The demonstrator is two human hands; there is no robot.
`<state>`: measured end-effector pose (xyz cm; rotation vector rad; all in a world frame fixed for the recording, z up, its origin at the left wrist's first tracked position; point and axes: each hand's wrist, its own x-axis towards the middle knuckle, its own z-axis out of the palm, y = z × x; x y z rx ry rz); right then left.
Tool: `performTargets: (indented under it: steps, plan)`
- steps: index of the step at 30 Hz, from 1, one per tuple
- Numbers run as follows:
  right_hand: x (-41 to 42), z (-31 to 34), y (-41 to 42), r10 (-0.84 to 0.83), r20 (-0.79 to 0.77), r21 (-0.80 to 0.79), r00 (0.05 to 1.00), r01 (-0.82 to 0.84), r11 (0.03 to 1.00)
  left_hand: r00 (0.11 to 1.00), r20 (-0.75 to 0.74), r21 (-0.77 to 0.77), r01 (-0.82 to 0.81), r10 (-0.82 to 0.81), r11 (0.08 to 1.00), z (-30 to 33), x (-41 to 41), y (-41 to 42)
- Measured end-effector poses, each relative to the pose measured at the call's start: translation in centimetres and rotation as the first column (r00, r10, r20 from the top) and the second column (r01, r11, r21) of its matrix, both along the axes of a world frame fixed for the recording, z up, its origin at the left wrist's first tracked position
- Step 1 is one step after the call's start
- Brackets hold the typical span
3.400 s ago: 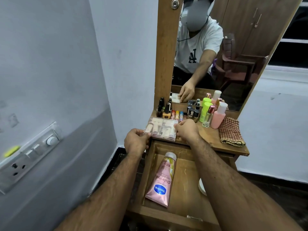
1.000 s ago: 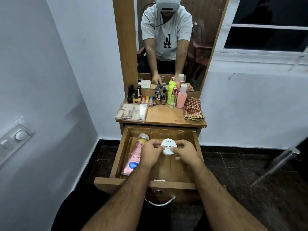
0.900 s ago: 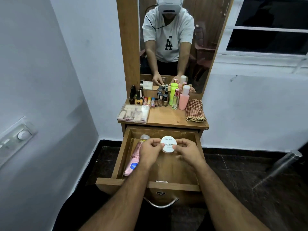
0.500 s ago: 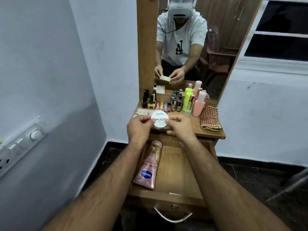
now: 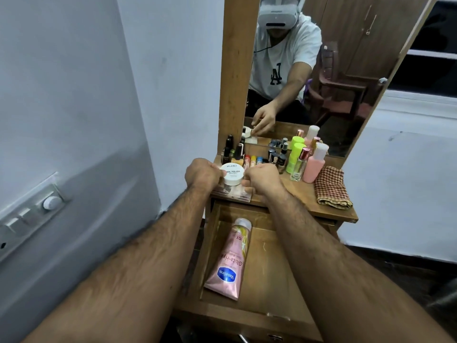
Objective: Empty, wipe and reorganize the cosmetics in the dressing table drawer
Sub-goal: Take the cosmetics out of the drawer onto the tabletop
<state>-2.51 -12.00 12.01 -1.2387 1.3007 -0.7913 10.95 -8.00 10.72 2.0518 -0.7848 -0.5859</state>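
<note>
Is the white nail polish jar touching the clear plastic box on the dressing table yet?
Cannot tell. In the head view both hands, left hand and right hand, hold the jar above the clear box, hiding its underside.

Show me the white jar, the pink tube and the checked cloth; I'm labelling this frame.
white jar [image 5: 232, 172], head view, on its lid.
pink tube [image 5: 231, 261], head view, on its printed body.
checked cloth [image 5: 331, 188], head view, on its folded top.
</note>
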Motion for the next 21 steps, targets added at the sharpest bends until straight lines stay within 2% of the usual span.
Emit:
performTargets:
  steps: [4, 7, 9, 11, 13, 15, 18, 21]
  plan:
    - [-0.4, 0.0, 0.6, -0.014, -0.026, -0.08, 1.0, 0.012, 0.997, 0.998, 0.048, -0.019, -0.045, 0.046, 0.999, 0.4, -0.3, 0.7]
    - [-1.6, 0.1, 2.1, -0.056, -0.023, -0.191, 0.998, 0.051, 0.98, 0.991, 0.113, -0.132, -0.062, 0.077, 0.989, 0.5, -1.6, 2.7]
    - [-2.9, -0.5, 3.3, -0.077, -0.03, -0.254, 0.997, 0.067, 0.965, 0.991, 0.125, -0.196, -0.028, 0.054, 0.98, 0.2, -3.4, 4.6]
    - [-4.4, -1.6, 4.6, -0.107, -0.055, -0.278, 0.993, 0.088, 0.956, 0.987, 0.162, -0.189, 0.039, -0.008, 0.981, -0.6, -5.5, 6.5]
    - [-5.7, -3.4, 5.8, -0.136, -0.068, -0.238, 0.988, 0.116, 0.964, 0.974, 0.195, -0.095, 0.135, -0.115, 0.986, -2.2, -7.4, 8.1]
    - [-6.7, -6.0, 7.2, -0.14, -0.09, -0.172, 0.986, 0.123, 0.977, 0.947, 0.227, 0.066, 0.22, -0.229, 0.973, -4.1, -8.7, 9.3]
    - [-7.5, -10.5, 8.6, -0.06, -0.177, -0.032, 0.982, 0.055, 0.998, 0.939, 0.197, 0.204, 0.24, -0.28, 0.949, -6.3, -9.6, 10.4]
    - [-7.6, -13.0, 8.6, 0.022, -0.251, 0.003, 0.968, -0.022, 1.0, 0.894, 0.288, 0.316, 0.251, -0.344, 0.915, -7.4, -10.3, 10.9]
